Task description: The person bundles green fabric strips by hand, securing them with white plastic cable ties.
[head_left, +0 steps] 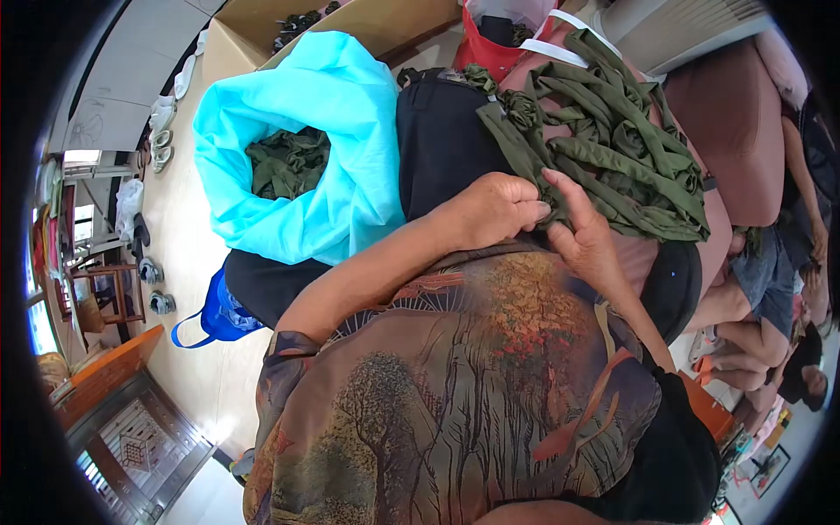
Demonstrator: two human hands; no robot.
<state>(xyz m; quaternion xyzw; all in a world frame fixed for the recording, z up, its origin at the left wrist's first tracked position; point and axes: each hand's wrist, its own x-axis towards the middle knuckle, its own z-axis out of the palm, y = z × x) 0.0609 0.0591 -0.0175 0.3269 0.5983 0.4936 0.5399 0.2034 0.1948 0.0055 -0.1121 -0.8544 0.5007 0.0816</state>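
My left hand (499, 210) is closed, its fingertips pinched together at the end of a dark green fabric strip (509, 144). Right beside it, my right hand (579, 229) has its thumb and index finger bent around the same strip; the exact grip is partly hidden. A heap of long dark green fabric strips (612, 149) spreads over my lap, just beyond my right hand. Some strips are gathered into a small ruffled bunch (521, 109). To the left, a light blue cloth bag (367, 131) stands with its mouth open, and more dark green fabric (289, 162) lies inside.
A cardboard box (236, 39) and a red bag (490, 57) stand at the far side. A blue bag (223, 311) is on the floor at left, with shoes (162, 140) along the wall. Other people (761, 297) sit at right beside a brown padded seat (731, 131).
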